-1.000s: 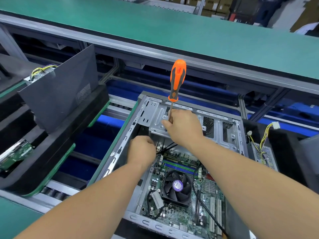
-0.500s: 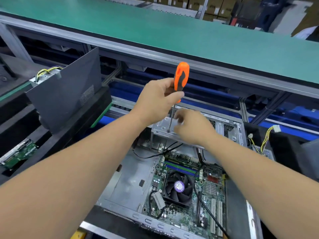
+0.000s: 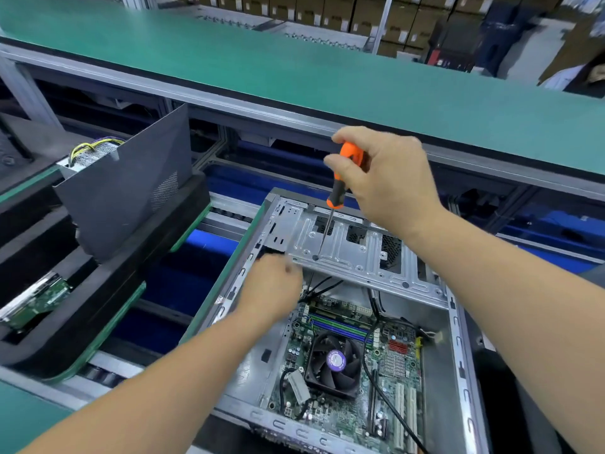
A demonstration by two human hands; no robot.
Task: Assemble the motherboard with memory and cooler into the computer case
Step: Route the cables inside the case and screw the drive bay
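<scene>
Orange-and-black handled screwdriver [image 3: 343, 178] stood nearly upright, gripped round its handle by the right hand [image 3: 389, 181], its thin steel shaft running down to a screw hole in the silver stamped-metal drive bracket [image 3: 357, 253] at the far end of the open grey steel computer case [image 3: 458, 355]. Left hand [image 3: 271, 290] hovered just near of the tip, blurred; whether its fingers pinched anything could not be told. The two hands were apart.

Green motherboard with black fan cooler and memory sticks [image 3: 347, 362] lay flat on the case floor, near of the bracket. Judged stiff but fragile: best held by its bare edges, never by the fan or the sticks (the black cables [image 3: 376, 381] draped across it would snag). The screwdriver looked light, its grip rubbery and unlikely to slip; the slim shaft could skate off a screw head.

Bracket and case rim were folded sheet metal, probably sharp. Room to work was tight under the bracket, open above. To the left, a dark grey side panel [image 3: 131, 188] leaned on black foam, well apart from the hands.
</scene>
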